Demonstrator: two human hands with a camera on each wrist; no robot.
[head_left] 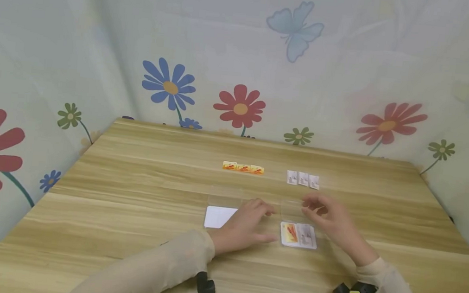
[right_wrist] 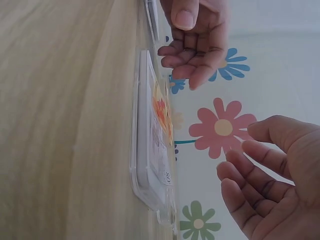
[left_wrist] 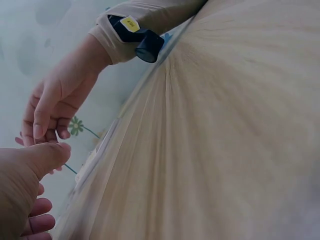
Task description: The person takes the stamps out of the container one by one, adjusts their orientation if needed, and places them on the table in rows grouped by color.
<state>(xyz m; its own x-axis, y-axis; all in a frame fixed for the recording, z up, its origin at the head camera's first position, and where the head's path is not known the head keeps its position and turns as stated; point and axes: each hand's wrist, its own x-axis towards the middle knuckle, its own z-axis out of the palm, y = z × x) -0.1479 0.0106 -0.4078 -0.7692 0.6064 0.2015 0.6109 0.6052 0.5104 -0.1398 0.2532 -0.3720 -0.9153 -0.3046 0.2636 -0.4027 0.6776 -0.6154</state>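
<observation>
Fingers spread and bent a little, my left hand (head_left: 246, 226) hovers between two flat clear cases and holds nothing. It partly covers the left case, which has a plain white surface (head_left: 216, 217). My right hand (head_left: 334, 222) is raised above the back right of the other case (head_left: 298, 245). In the right wrist view my right hand's fingers (right_wrist: 240, 162) are loosely bent, with nothing between them. On that right case lie a yellow-and-red picture piece (head_left: 290, 233) and a greyish one (head_left: 306, 235) side by side. Its clear lid (head_left: 290, 210) lies folded back behind it.
Farther back on the wooden table (head_left: 152, 172) is a row of yellow-and-red picture pieces (head_left: 243, 168). To their right sits a row of small greyish pieces (head_left: 303, 179). A flowered cloth (head_left: 210, 37) hangs behind the table. Each wrist carries a black camera (head_left: 206, 287).
</observation>
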